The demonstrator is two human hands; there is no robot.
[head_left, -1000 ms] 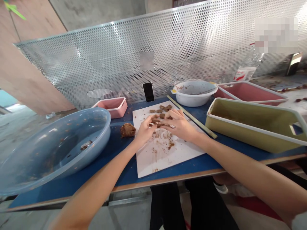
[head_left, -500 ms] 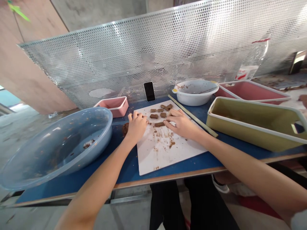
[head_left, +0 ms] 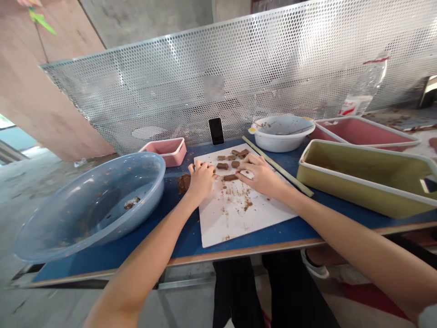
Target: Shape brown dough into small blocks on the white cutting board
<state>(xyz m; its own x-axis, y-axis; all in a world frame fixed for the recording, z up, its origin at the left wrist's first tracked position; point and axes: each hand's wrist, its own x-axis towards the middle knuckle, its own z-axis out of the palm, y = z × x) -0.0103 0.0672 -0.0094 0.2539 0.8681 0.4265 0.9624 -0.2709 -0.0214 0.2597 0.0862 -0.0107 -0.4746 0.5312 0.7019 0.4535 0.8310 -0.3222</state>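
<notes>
A white board (head_left: 223,214), smeared with brown crumbs, lies on the blue table. Across its middle rests a short brown strip of clay (head_left: 230,177). The thumb and fingertips of my right hand (head_left: 259,175) close on the strip's right end. My left hand (head_left: 201,180) is over the board's left edge, its fingers bent together near the strip's left end; what they hold, if anything, is hidden. Behind the strip sit several shorter clay pieces (head_left: 222,166). A darker clay lump (head_left: 183,183) lies left of the board, partly behind my left hand.
A large blue basin (head_left: 102,218) stands left, with a small pink bin (head_left: 175,152) behind it. A phone (head_left: 216,131) leans on the perforated metal screen (head_left: 153,91). Rightward are a thin stick (head_left: 278,166), a white basin (head_left: 282,142), a green bin (head_left: 358,182) and a bottle (head_left: 363,91).
The whole view has shifted slightly, so everything appears a little further right. Both hands keep nearly the same pose around the clay strip.
</notes>
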